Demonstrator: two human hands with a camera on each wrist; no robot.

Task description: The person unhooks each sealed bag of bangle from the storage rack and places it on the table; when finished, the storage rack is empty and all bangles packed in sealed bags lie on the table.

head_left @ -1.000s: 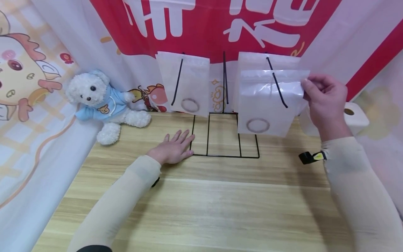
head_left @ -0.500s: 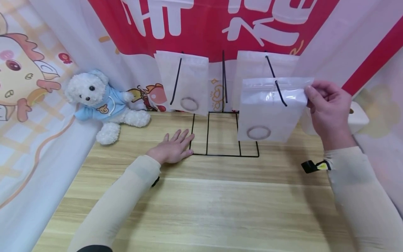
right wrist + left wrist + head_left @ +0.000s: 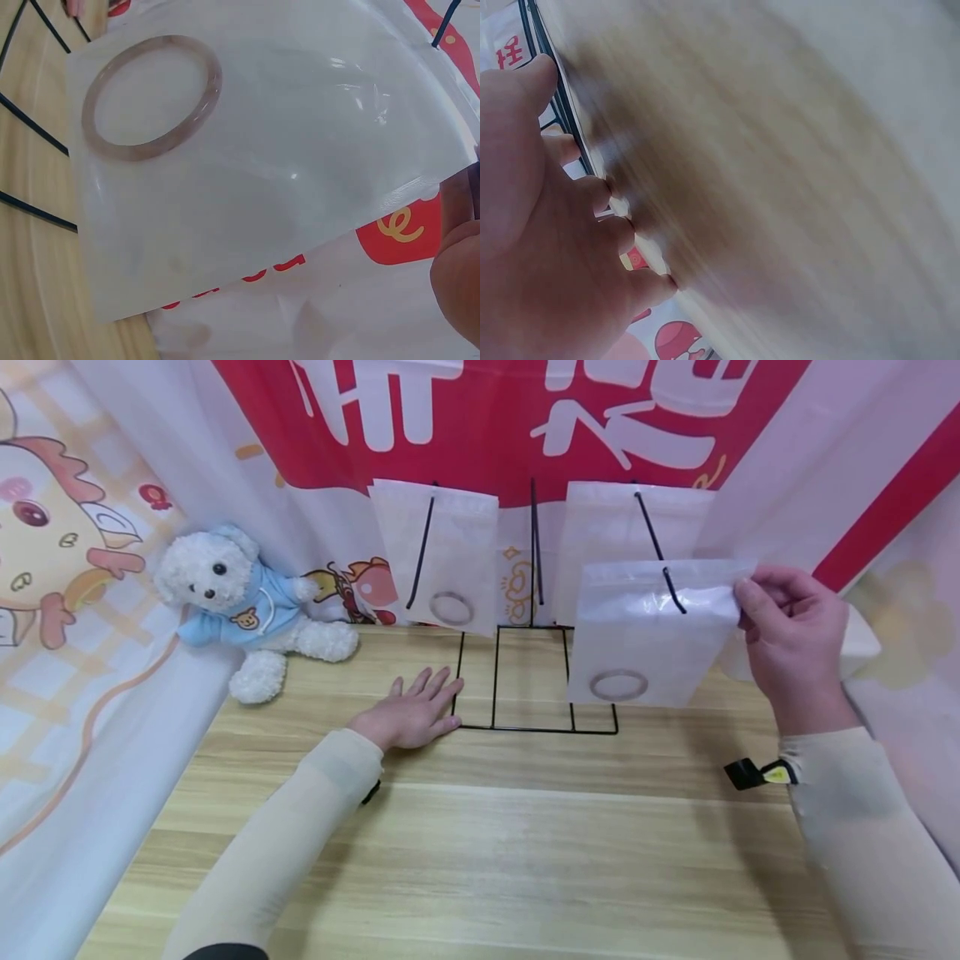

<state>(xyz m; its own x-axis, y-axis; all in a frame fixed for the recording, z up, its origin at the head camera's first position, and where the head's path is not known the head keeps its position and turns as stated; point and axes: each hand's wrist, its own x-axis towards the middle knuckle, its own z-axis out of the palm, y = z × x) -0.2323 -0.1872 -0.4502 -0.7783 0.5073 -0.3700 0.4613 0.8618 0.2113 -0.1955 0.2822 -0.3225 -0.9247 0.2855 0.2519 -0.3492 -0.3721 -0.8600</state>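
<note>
My right hand (image 3: pixel 797 647) pinches the upper right edge of a clear zip bag (image 3: pixel 645 627) that hangs on the right hook of a black wire rack (image 3: pixel 555 730). A pinkish bangle (image 3: pixel 154 97) lies at the bottom of this bag, seen large in the right wrist view. The hook's tip (image 3: pixel 677 600) passes through the bag's top. Farther back on the same hook hangs another bag (image 3: pixel 600 518). With fingers spread, my left hand (image 3: pixel 408 717) rests flat on the table, its fingertips at the rack's base.
On the left hook hangs a bag (image 3: pixel 442 543) with a ring-shaped bangle (image 3: pixel 452 608). A white plush bear (image 3: pixel 255 602) in blue sits at the left. Behind my right hand is a white box (image 3: pixel 859 642). A red and white printed cloth (image 3: pixel 480 435) covers the back.
My right hand has drawn the front bag forward and down along the hook, away from the bag behind it. My left hand has stayed in place.
</note>
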